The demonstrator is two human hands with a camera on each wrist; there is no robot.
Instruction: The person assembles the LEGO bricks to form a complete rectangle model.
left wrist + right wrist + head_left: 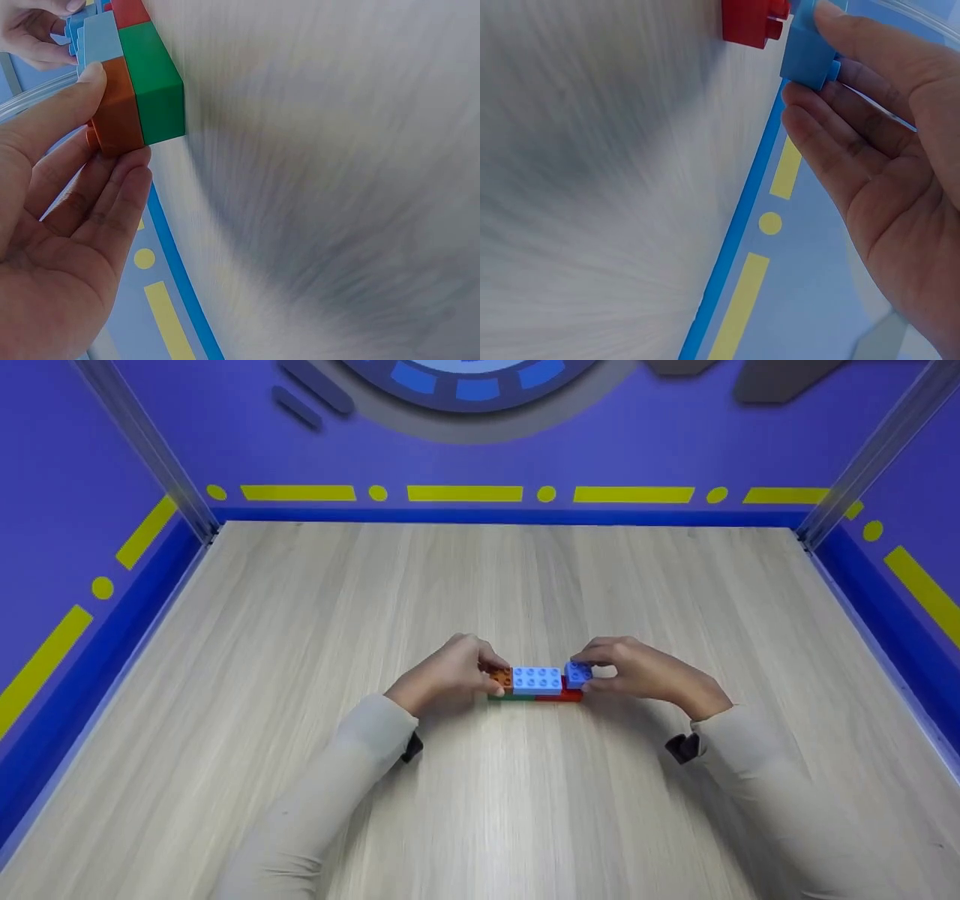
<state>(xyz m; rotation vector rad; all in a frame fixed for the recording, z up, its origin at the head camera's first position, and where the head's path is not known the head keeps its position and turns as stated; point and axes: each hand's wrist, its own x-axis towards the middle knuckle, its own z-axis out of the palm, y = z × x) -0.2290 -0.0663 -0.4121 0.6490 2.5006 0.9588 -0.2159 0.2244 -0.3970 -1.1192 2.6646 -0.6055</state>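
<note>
A low row of toy building bricks lies on the table, a green brick (154, 82) and a red brick (744, 22) forming its bottom layer. On top sit an orange brick (120, 105) at the left end and a longer light blue brick (536, 680) beside it. My left hand (452, 671) pinches the orange brick between thumb and fingers. At the other end, my right hand (637, 671) holds a small blue brick (806, 54) by its sides. In the right wrist view, this brick hangs just above the red brick's bare studs, with a narrow gap between them.
The wood-grain table (390, 600) extends around the bricks on all sides. Blue panels (480, 465) with yellow markings wall it in at the back, left and right, with metal posts (150, 442) at the back corners.
</note>
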